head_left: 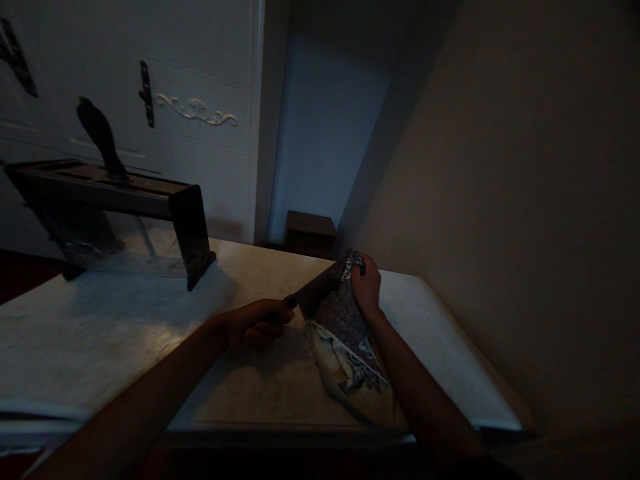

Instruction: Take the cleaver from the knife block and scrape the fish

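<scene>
Knife (315,293), dark broad blade, x1: handle clenched in left hand (261,323). Dark speckled cloth (343,320), x1: top gripped in right hand (367,285), rest on white marbled tabletop (250,393). Behind: white panelled door (200,163), two dark handles (147,93).

We had the knife (320,290) pointing from our left fingers (273,328) toward the cloth (345,317) in our right fingers (361,268); on the counter (250,393), beyond and left of our left fingers, stood the handled stand (150,200), with the door (215,167) behind it.
</scene>
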A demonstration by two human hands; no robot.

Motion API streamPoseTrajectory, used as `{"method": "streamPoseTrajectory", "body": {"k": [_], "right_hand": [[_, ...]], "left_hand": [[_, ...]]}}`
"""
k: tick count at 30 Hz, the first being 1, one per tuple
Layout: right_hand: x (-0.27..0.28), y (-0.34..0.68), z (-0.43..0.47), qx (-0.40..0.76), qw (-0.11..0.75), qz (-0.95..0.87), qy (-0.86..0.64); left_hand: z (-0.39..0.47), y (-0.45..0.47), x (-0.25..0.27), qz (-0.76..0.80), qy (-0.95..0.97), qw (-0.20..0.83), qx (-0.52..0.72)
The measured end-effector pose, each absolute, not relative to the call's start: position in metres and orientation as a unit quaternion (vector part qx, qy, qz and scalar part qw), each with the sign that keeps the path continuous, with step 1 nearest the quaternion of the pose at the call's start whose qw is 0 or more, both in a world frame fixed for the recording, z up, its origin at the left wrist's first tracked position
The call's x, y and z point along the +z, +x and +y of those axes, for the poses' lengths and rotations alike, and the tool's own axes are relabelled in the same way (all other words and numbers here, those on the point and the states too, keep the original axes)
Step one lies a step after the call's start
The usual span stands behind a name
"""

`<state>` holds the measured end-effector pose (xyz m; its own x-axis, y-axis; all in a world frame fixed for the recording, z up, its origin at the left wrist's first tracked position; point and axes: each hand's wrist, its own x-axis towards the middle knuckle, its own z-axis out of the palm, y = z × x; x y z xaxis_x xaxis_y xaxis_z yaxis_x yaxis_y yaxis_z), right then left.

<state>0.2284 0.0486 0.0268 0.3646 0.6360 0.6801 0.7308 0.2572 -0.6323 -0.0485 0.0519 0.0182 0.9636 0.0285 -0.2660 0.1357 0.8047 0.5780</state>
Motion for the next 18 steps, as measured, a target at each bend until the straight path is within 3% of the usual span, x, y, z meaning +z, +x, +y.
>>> {"method": "streamPoseTrajectory", "body": {"k": [6, 18], "right_hand": [[0.023, 0.243, 0.056, 0.088, 0.571, -0.542, -0.610], [0.023, 0.255, 0.058, 0.204, 0.563, -0.518, -0.611]], "left_hand": [[0.054, -0.049, 0.015, 0.152, 0.331, 0.931, -0.002], [0.057, -0.049, 0.007, 0.137, 0.349, 0.927, 0.014]]}}
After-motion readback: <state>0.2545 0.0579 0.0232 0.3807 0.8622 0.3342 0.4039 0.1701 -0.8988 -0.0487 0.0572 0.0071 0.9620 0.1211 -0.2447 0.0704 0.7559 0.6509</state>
